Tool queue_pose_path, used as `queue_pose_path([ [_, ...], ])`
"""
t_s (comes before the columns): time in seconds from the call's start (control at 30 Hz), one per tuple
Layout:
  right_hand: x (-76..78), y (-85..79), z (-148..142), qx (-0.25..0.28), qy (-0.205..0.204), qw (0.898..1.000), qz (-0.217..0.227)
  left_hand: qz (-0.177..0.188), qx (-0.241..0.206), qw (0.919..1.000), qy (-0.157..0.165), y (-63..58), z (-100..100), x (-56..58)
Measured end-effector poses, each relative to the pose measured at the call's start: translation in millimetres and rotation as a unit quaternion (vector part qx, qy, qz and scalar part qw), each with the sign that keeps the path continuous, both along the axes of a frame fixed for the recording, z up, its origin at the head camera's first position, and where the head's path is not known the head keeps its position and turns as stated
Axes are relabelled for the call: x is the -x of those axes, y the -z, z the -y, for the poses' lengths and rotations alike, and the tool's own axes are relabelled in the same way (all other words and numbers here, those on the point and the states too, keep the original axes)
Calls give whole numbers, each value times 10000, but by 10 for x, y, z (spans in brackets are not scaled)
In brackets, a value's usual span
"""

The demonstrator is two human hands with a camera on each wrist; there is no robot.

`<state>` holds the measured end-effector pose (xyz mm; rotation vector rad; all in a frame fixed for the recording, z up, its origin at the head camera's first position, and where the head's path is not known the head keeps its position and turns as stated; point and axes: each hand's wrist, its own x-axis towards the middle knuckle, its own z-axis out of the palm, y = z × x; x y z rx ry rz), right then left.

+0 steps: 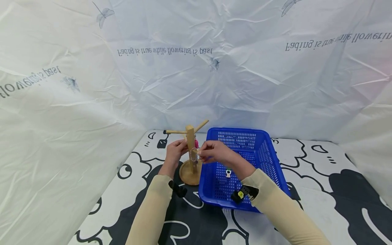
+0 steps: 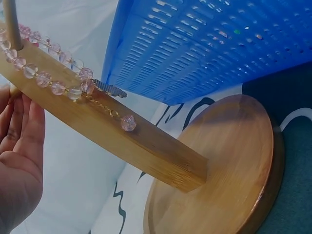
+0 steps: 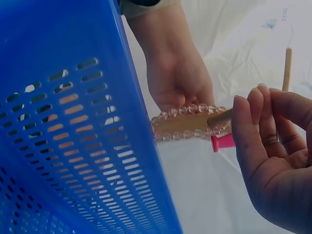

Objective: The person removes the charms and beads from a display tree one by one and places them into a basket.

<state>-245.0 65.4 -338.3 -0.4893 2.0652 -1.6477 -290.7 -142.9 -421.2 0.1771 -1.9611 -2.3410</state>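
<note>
A wooden stand [image 1: 190, 149] with a round base [image 2: 234, 161] and several pegs stands left of the basket. Clear and pale pink beads make up a bracelet [image 2: 44, 79], which hangs from a peg [image 3: 222, 117] facing me, flat along the post. From its lower end dangle a short chain with one bead and a silvery piece [image 2: 109, 88]. My right hand [image 1: 214, 151] pinches that peg's tip with thumb and fingers. My left hand [image 1: 176, 151] holds the stand from the left, its fingertips partly hidden behind the post. A bright pink piece [image 3: 223, 142] shows behind the bracelet.
A blue slotted basket [image 1: 245, 204] stands close on the right, its left rim beside the stand's base. Inside lie a small white and green item [image 1: 228, 173] and dark strands [image 1: 235, 141]. A white sheet [image 1: 196, 85] hangs behind the patterned tablecloth [image 1: 306, 190].
</note>
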Motion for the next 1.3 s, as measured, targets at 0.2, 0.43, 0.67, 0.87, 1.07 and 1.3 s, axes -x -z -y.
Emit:
queue_pose_path([
  [0.2, -40, 23, 105, 11, 111, 9999, 64, -73, 80, 9998, 151, -15, -14, 28],
  [0.43, -69, 39, 198, 48, 178, 9998, -5, -36, -23, 9996, 278, -9, -20, 70],
  [0.67, -114, 30, 257, 89, 177, 9997, -116, 16, -239, 9989, 412, 2, -42, 104],
  [0.87, -144, 18, 269, 53, 269, 9994, -212, 25, -251, 9988, 408, 17, -55, 110],
  [1.07, -161, 43, 272, 33, 331, 9991, -245, 63, -220, 9993, 281, 38, -80, 62],
  [1.3, -182, 24, 281, 57, 353, 9991, -241, -91, 119, 9998, 128, 34, -74, 38],
])
